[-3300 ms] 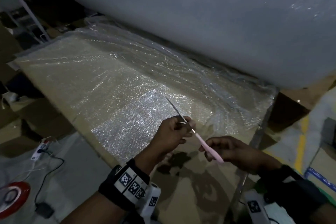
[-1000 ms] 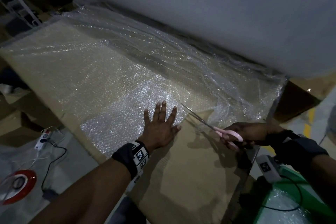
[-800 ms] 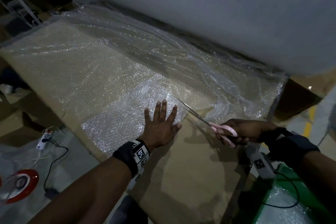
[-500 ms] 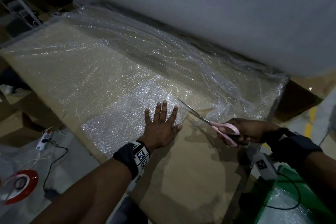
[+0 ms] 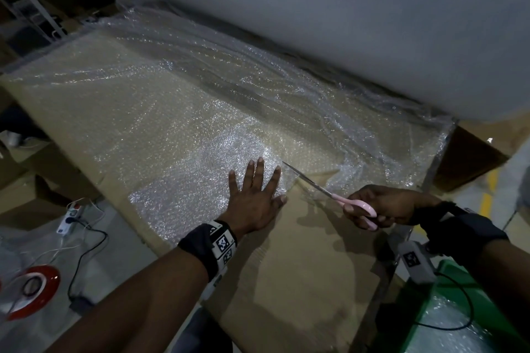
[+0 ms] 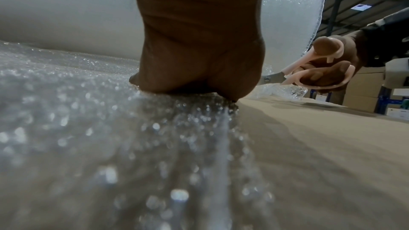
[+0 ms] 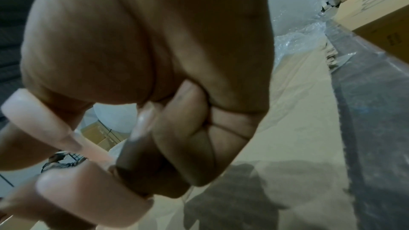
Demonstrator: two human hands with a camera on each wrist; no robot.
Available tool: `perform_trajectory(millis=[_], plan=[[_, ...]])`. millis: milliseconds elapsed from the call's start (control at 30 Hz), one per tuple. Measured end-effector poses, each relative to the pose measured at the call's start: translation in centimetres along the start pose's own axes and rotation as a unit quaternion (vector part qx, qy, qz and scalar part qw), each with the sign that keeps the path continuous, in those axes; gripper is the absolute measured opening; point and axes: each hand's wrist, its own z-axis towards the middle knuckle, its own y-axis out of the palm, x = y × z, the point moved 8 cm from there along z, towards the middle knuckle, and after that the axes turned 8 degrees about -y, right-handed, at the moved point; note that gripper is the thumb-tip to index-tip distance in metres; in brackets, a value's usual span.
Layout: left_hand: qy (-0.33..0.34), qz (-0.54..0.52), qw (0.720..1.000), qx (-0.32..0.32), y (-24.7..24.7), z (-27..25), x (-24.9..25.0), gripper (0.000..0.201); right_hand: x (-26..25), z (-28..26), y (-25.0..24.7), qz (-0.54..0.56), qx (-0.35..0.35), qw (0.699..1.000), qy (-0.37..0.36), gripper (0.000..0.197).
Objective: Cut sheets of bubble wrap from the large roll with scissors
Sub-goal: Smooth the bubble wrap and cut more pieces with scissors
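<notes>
Roll (image 5: 315, 8) of bubble wrap, huge and pale, looms over the cardboard-covered surface (image 5: 301, 281). Its pebbled, glinting sheet (image 5: 143, 123) lies spread below. Left hand (image 5: 253, 198) presses flat, fingers spread, on the sheet's corner. Right hand (image 5: 384, 203) grips pink-handled scissors (image 5: 329, 193), blades at the sheet's edge.
</notes>
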Motion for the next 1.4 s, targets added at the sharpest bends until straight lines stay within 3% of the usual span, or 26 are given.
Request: perform_trajectory(millis=[100,800,933,1000,1100,1133,1200,1300,1333,1400], plan=[[-0.001,0.001,1.0,-0.001,0.0,0.0,0.0,0.074,-0.4,0.0,-0.1,-0.033,0.007,0.999,-0.004,0.056],[-0.003,0.013,1.0,0.007,-0.3,-0.3,0.2,0.074,0.3,0.8,0.0,0.042,0.032,0.999,0.01,0.038],[0.001,0.02,1.0,0.009,-0.3,-0.2,0.2,0.082,0.7,1.2,0.0,0.036,0.012,0.999,-0.006,0.033],[0.001,0.02,1.0,0.007,-0.1,-0.1,0.1,0.085,0.4,1.1,-0.1,0.018,0.016,1.0,-0.005,0.049],[0.0,0.014,1.0,0.01,0.0,-0.1,0.1,0.083,0.3,1.0,-0.1,-0.018,0.017,1.0,-0.011,0.091],[0.0,0.014,1.0,0.009,-0.1,-0.1,0.1,0.082,0.3,1.0,-0.1,-0.02,0.017,1.0,-0.014,0.093],[0.0,0.015,1.0,0.0,-0.1,-0.1,0.1,0.081,0.3,1.0,0.0,-0.015,0.017,1.0,-0.016,0.077],[0.001,0.015,1.0,-0.001,-0.3,-0.2,0.2,0.081,-0.3,0.9,0.3,0.007,0.016,1.0,-0.024,0.035],[0.0,0.013,1.0,0.0,-0.2,-0.2,0.1,0.081,-0.4,0.9,0.3,0.015,0.018,1.0,-0.019,0.035],[-0.001,0.012,1.0,0.0,-0.2,-0.2,0.2,0.077,-0.5,0.9,0.3,0.029,0.02,0.999,0.01,0.053]])
